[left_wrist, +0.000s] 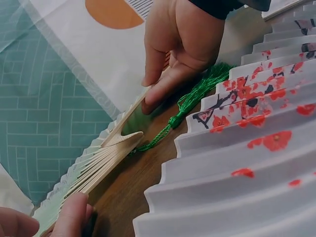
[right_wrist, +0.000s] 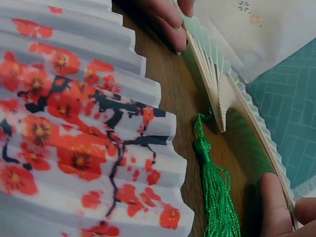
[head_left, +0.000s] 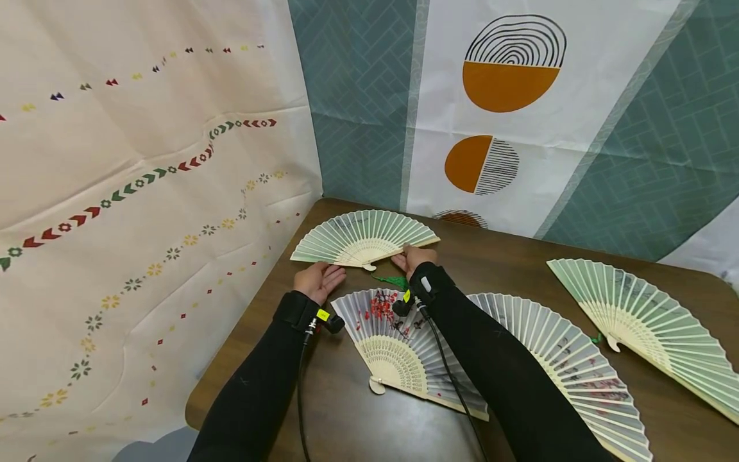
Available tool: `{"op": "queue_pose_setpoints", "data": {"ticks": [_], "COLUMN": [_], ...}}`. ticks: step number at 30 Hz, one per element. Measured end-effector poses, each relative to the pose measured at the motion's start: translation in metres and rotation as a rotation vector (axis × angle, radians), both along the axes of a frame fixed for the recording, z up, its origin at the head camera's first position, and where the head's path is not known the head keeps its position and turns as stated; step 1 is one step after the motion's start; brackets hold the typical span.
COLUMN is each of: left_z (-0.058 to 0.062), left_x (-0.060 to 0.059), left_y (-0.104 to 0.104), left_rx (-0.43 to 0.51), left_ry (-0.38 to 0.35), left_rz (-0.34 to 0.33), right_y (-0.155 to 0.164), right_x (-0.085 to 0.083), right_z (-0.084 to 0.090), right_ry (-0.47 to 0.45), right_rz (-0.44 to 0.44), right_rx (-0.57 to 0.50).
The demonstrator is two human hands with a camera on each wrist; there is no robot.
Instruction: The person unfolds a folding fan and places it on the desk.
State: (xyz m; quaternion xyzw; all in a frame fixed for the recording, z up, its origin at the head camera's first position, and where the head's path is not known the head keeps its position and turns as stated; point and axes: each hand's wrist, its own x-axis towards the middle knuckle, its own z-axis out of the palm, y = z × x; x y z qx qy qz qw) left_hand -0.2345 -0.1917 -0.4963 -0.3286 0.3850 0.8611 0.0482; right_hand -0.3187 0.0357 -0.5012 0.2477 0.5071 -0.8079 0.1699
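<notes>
A spread pale green folding fan stands at the table's far left, its ribs meeting at a pivot on the near side. My left hand holds its left guard stick, with the thumb and fingers on either side of the edge in the left wrist view. At the opposite guard stick, my right hand pinches the edge between thumb and fingers. A green tassel hangs from the pivot and lies on the wood. Just nearer lies an open grey-white fan with red blossoms, partly under my right forearm.
Another grey-white fan lies spread to the right of my right forearm. A second green fan is open at the table's right. Patterned cloths hang behind and left of the brown table. Cables run along both forearms.
</notes>
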Motion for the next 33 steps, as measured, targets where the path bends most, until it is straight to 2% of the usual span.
{"op": "queue_pose_setpoints", "data": {"ticks": [6,11,17,20,24,26,29,33], "left_z": [0.002,0.001,0.000,0.000,-0.004,-0.011,-0.021,-0.026], "left_x": [0.001,0.001,0.005,0.008,0.006,0.011,0.021,0.035], "left_y": [-0.002,-0.006,-0.009,-0.010,-0.009,-0.009,-0.008,-0.004], "left_rx": [0.001,0.005,0.028,0.003,-0.075,-0.120,-0.179,-0.245], "left_ry": [-0.032,-0.041,-0.036,-0.018,0.017,0.019,0.011,0.041], "left_rz": [0.006,-0.042,-0.087,-0.112,-0.139,-0.127,-0.061,0.038], "right_y": [0.007,0.014,0.027,0.032,0.038,0.038,0.039,0.044], "right_x": [0.000,0.001,0.005,0.005,0.003,0.005,0.010,0.020], "right_z": [0.003,0.008,0.018,0.019,0.015,0.010,0.002,-0.006], "right_ry": [-0.005,-0.024,-0.046,-0.054,-0.050,-0.044,-0.043,-0.009], "right_rz": [-0.009,-0.005,0.048,0.059,0.045,0.061,0.102,0.170], "right_rx": [-0.019,-0.008,-0.002,-0.025,-0.060,-0.090,-0.109,-0.042]}}
